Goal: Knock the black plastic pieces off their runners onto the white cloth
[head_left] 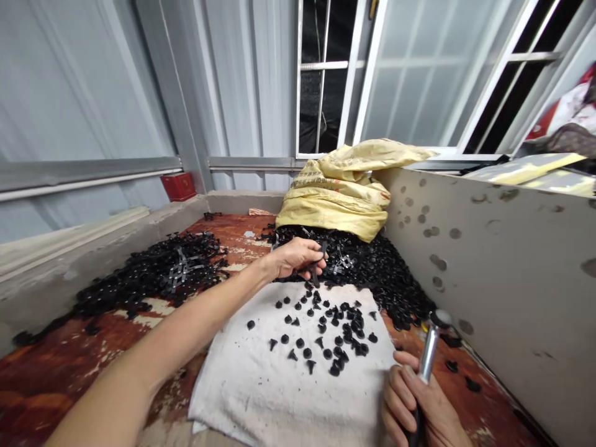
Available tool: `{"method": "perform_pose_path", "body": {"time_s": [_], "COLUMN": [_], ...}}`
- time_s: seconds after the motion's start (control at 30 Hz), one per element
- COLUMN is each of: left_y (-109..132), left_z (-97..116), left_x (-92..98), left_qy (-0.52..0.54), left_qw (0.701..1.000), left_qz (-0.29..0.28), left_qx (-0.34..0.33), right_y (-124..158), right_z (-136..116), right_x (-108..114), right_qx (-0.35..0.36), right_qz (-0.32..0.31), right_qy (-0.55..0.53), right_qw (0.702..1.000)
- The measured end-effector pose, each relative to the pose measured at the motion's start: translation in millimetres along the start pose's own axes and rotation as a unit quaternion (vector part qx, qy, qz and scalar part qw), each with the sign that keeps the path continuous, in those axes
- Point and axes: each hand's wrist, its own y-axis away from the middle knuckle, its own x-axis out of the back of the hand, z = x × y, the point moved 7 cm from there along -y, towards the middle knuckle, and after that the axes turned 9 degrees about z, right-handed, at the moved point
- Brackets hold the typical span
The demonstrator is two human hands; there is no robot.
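Note:
My left hand (298, 256) reaches forward over the far edge of a white cloth (246, 379), fingers pinched on a thin black plastic piece (315, 273). On the cloth lie many small black plastic pieces with round heads and short stems, such as this black plastic fastener (300, 343). My right hand (419, 397), at the cloth's near right side, is wrapped round the dark handle of a hammer (429, 354). The hammer has a silver shaft and a rounded head, held upright. Just past my left hand, a big heap of black plastic pieces (395, 279) spreads out.
A yellow woven sack (333, 202) lies on the heap at the back. Another pile of black pieces (139, 276) is on the left of the worn red-brown surface (69, 385). A pale spotted board (493, 267) borders the right. A red box (179, 186) stands in the far-left corner.

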Motion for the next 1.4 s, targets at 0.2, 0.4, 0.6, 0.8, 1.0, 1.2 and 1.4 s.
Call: {"method": "perform_pose_path", "body": {"time_s": [0.2, 0.4, 0.6, 0.8, 1.0, 1.2, 1.4], "left_y": [98, 164, 194, 192, 204, 220, 218], "left_z": [-53, -111, -125, -138, -98, -99, -98], "left_x": [-68.7, -108.1, -117.0, -85.5, -49.4, -54.0, -38.9], "left_qy": [0.117, 0.253, 0.359, 0.206, -0.120, -0.148, -0.216], "left_qw": [0.965, 0.868, 0.822, 0.906, 0.969, 0.976, 0.970], "left_qz": [-0.218, -0.337, -0.363, -0.316, -0.216, -0.158, -0.103], "left_qx": [0.091, 0.263, 0.252, 0.193, 0.017, 0.017, -0.035], "right_y": [24, 55, 80, 91, 89, 86, 86], "right_z": [8, 28, 27, 31, 43, 43, 53], "right_x": [-7, -2, -9, -2, -16, -30, -39], "right_qx": [0.015, 0.047, 0.027, -0.015, -0.020, -0.007, 0.004], "right_qz": [-0.001, -0.105, -0.166, -0.056, -0.111, -0.069, -0.032], "right_qy": [0.028, 0.100, 0.140, 0.220, 0.296, 0.301, 0.300], "right_qw": [1.000, 0.988, 0.976, 0.974, 0.949, 0.951, 0.953]}}
